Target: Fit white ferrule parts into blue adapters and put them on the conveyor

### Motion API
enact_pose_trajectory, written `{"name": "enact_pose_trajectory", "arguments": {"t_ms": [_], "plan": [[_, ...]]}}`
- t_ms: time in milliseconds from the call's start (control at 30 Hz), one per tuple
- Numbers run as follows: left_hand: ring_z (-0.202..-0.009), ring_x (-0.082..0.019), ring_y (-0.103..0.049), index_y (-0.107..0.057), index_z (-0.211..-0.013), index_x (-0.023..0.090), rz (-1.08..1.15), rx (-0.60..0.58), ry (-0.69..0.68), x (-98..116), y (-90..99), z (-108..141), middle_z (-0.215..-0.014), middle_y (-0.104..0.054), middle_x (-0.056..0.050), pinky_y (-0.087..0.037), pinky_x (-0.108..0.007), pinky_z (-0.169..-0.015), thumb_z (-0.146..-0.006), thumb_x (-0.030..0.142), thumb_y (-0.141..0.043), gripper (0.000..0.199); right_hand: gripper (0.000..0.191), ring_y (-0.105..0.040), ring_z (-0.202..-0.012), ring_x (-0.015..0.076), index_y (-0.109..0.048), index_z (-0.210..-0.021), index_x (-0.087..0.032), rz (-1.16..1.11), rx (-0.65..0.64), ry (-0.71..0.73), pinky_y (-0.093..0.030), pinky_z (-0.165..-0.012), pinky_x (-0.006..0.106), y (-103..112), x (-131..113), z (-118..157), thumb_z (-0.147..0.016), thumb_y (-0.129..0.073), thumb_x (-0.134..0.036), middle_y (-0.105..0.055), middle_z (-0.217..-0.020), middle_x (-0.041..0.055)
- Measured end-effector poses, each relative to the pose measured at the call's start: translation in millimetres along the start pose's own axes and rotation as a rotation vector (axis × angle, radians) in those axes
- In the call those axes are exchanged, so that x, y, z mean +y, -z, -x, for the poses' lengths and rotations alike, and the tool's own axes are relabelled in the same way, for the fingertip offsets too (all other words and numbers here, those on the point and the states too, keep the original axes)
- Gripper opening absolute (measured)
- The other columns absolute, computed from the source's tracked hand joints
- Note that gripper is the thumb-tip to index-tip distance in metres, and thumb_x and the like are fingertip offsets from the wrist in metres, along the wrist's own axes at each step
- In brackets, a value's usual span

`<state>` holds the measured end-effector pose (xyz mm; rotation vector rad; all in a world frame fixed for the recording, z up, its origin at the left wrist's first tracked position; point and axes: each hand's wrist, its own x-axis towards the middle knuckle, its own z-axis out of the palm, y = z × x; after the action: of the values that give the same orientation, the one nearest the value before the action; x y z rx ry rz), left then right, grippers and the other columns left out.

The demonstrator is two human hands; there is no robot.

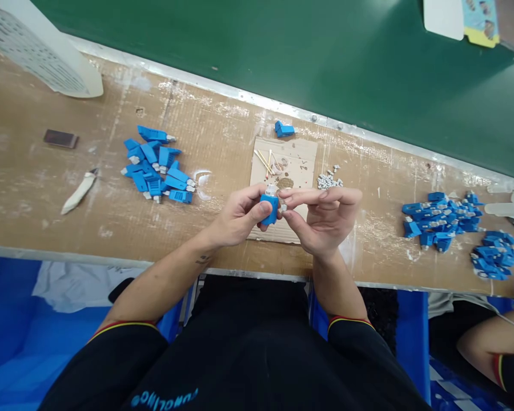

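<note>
My left hand (241, 216) is closed round a blue plastic part (269, 209), which has a pale grey tip sticking up at its top. Just right of that part, thumb and forefinger of my right hand (328, 220) pinch a small pale grey piece (283, 206). Both hands are over a cardboard square (261, 151) bearing brown stains and a few cotton swabs (264, 161). Beside the cardboard lies a little heap of small grey pieces (329, 179). Behind it sits another blue part (284, 129).
Blue parts with grey tips form a pile (154, 165) at left and two piles (441, 220) at right. A wrapped cutting tool (80, 192) and a dark block (60, 138) lie far left. A green surface (240, 45) borders the bench. Another person's arm (492, 342) shows at lower right.
</note>
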<state>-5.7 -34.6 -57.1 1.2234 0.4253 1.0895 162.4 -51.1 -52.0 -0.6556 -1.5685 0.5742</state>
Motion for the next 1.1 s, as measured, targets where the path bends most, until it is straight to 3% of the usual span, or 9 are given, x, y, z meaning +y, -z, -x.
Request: {"name": "enact_pose_trajectory", "arguments": {"t_ms": [200, 433, 867, 1100], "plan": [[-0.049, -0.007, -0.051, -0.061, -0.093, 0.018, -0.018, -0.018, 0.009, -0.7, 0.5, 2.0, -0.064, -0.057, 0.004, -0.046, -0.015, -0.046, -0.102, 0.062, -0.064, 0.044, 0.045, -0.084, -0.090, 0.0155, -0.048, -0.126, -0.032, 0.011, -0.042, 0.032, -0.074, -0.087, 0.034, 1.1, 2.1, -0.3, -0.096, -0.078, -0.017, -0.080, -0.094, -0.0071], [-0.049, -0.007, -0.050, -0.061, -0.092, 0.019, -0.030, -0.003, 0.054, -1.9, 3.2, 5.1, -0.065, -0.057, 0.004, -0.046, -0.016, -0.046, -0.099, 0.063, -0.067, 0.045, 0.050, -0.083, -0.091, 0.0156, -0.048, -0.126, -0.033, -0.013, -0.070, 0.016, -0.073, -0.085, 0.034, 3.4, 1.2, -1.2, -0.093, -0.079, -0.013, -0.080, -0.096, -0.0075], [-0.050, -0.008, -0.049, -0.059, -0.087, 0.019, -0.074, -0.002, 0.002, -1.8, 1.3, 3.7, -0.063, -0.056, 0.003, -0.043, -0.017, -0.045, -0.102, 0.057, -0.066, 0.042, 0.044, -0.085, -0.093, 0.0164, -0.052, -0.125, -0.030, 0.007, -0.071, 0.005, -0.074, -0.085, 0.032, 2.7, -1.1, -1.0, -0.094, -0.078, -0.011, -0.082, -0.097, -0.0050], [-0.052, -0.008, -0.042, -0.056, -0.081, 0.020, -0.304, 0.015, -0.033, -1.1, 2.7, 6.3, -0.062, -0.051, 0.005, -0.036, -0.021, -0.049, -0.100, 0.058, -0.068, 0.044, 0.030, -0.086, -0.098, 0.0187, -0.064, -0.110, -0.026, 0.140, -0.112, -0.045, -0.074, -0.084, 0.030, 10.4, -11.7, -1.2, -0.091, -0.080, -0.009, -0.084, -0.098, -0.0022]]}}
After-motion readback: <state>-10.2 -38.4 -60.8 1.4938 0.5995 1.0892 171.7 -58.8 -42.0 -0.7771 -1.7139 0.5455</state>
